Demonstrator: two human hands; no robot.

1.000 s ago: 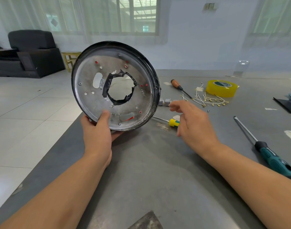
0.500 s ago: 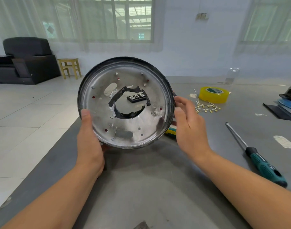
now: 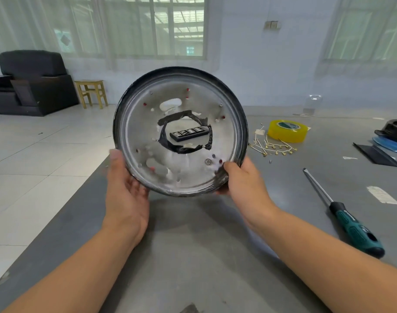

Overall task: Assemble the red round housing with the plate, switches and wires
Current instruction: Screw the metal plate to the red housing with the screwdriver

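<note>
Centre frame, above the grey table: round silver metal plate with black rim, upright, gripped by left hand and right hand at lower edges.

Bright daylight from the windows ahead; my left hand blurs slightly, straight lines bow at the edges.

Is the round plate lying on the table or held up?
Held up: the round plate stands on edge above the table, left hand and right hand gripping its rim.
</note>
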